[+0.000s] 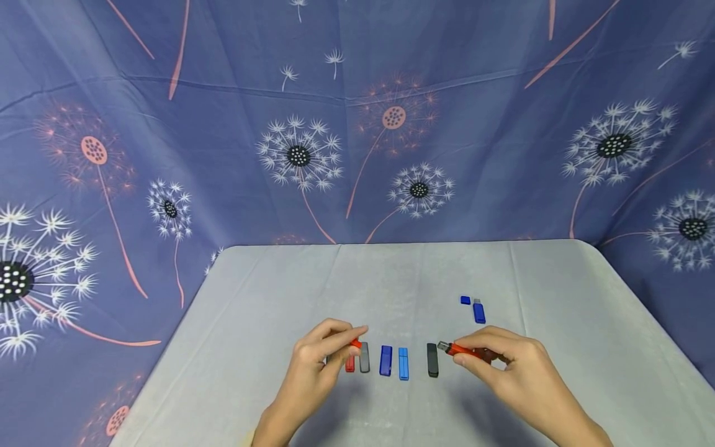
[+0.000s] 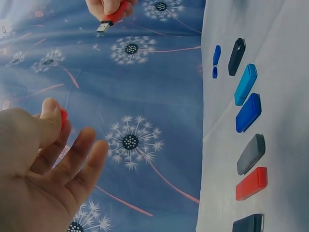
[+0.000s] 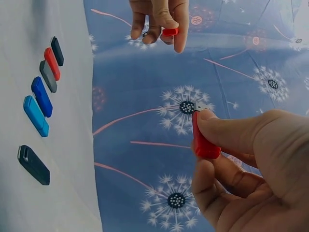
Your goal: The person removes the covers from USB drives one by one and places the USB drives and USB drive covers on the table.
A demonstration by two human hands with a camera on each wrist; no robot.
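You are apparently uncapping: your right hand (image 1: 525,366) is pinching the slim red plastic USB stick (image 1: 467,352) just right of the black oblong stick (image 1: 432,360), your left hand (image 1: 311,359) a small red plastic cap (image 1: 355,343) left of that black one, both probably needing gentle setting-down next.

Left grip (image 1: 315,357) and right grip (image 1: 519,360) ungloved; right forearm (image 1: 570,410) bare; pale cream sleeve (image 1: 247,439) at left forearm (image 1: 276,419), only a sliver of cuff visible
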